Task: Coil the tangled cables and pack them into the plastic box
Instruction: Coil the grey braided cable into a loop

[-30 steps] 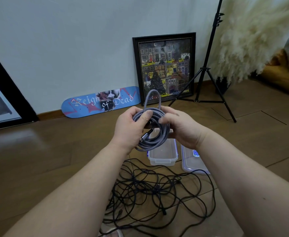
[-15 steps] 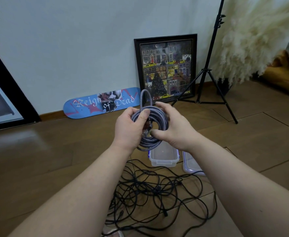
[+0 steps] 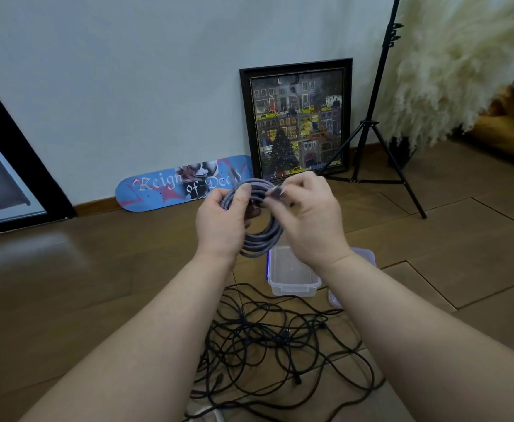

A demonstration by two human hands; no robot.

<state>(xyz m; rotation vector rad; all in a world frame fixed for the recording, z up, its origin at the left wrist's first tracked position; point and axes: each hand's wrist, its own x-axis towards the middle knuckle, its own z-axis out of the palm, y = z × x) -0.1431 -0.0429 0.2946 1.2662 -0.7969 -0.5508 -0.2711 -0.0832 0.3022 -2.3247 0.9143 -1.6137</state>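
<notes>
A grey braided cable [image 3: 263, 239] is wound into a coil and held up in front of me. My left hand [image 3: 219, 223] grips the coil's left side, thumb over the strands. My right hand [image 3: 307, 217] pinches the cable's plug end [image 3: 277, 191] at the top of the coil. Below the hands, a clear plastic box [image 3: 292, 283] stands open on the wooden floor. Its lid [image 3: 365, 257] lies to the right, mostly hidden by my right arm. A tangle of thin black cables [image 3: 280, 345] sprawls on the floor in front of the box.
A blue skateboard deck [image 3: 164, 190] and a framed picture [image 3: 298, 123] lean on the wall behind. A black tripod stand [image 3: 374, 123] rises at the right, next to pampas grass [image 3: 450, 71] and a cushion [image 3: 505, 129]. A dark frame [image 3: 15, 172] leans at far left.
The loose loop that stuck up above the coil is gone. My right hand has moved from the coil's middle up to its top and now pinches the plug end.
</notes>
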